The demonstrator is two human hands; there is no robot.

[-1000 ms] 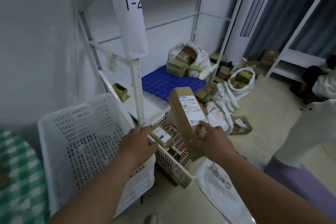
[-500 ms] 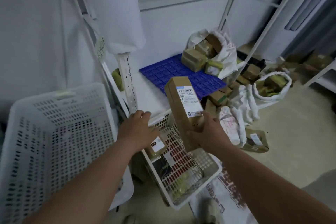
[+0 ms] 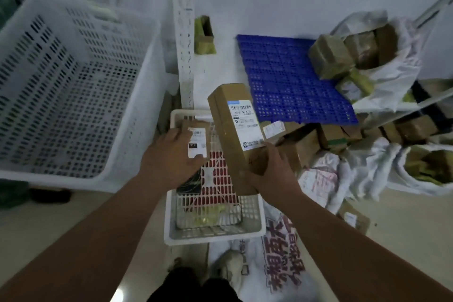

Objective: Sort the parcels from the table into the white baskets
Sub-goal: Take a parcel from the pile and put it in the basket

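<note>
My right hand (image 3: 269, 171) grips the lower end of a long brown cardboard parcel (image 3: 232, 130) with a white shipping label, held tilted above the small white basket (image 3: 213, 235) on the floor. My left hand (image 3: 171, 157) holds a small brown parcel (image 3: 197, 140) with a white label just over the same basket's far end. Inside that basket lie a red item and a dark one. A large white basket (image 3: 73, 86) stands to the left, and I see nothing inside it.
A white shelf post (image 3: 183, 44) rises between the two baskets. A blue plastic pallet (image 3: 289, 81) lies on the low shelf. White sacks (image 3: 392, 56) of brown boxes and loose boxes (image 3: 331, 135) crowd the right. A printed white bag (image 3: 282, 252) lies by my feet.
My view has tipped downward over the small basket. Both hands with their parcels have moved lower and closer above it, the left hand's small parcel now turned label-up.
</note>
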